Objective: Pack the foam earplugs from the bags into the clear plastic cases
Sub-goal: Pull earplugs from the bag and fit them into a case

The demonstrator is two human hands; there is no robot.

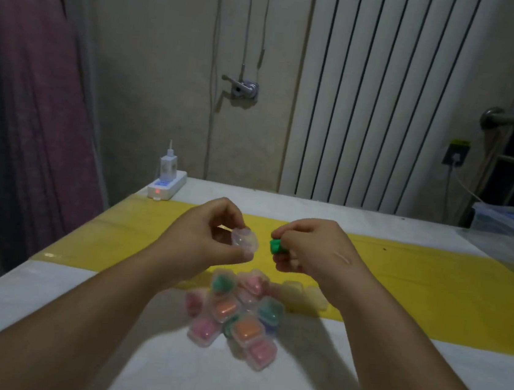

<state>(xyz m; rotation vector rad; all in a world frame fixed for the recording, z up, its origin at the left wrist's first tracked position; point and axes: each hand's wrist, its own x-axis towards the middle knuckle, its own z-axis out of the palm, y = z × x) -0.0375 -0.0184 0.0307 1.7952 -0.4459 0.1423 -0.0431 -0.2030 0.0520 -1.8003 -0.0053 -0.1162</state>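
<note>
The left hand [212,238] pinched a clear case [244,241] at its fingertips. The right hand [310,249] squeezed green earplugs [278,247] between curled fingers, just beside the case. Below both hands lay a pile of filled cases [235,316].

- The case [244,241] pinched in the left hand's fingers [244,256] is clear, glossy plastic.
- The green earplugs [278,247] look like matt, soft foam.
- The yellow strip [432,279] across the tabletop [46,292] is shiny, smooth film.
- The door handle [242,88] is bright metal.
- The power strip [166,188] is smooth white plastic.
</note>
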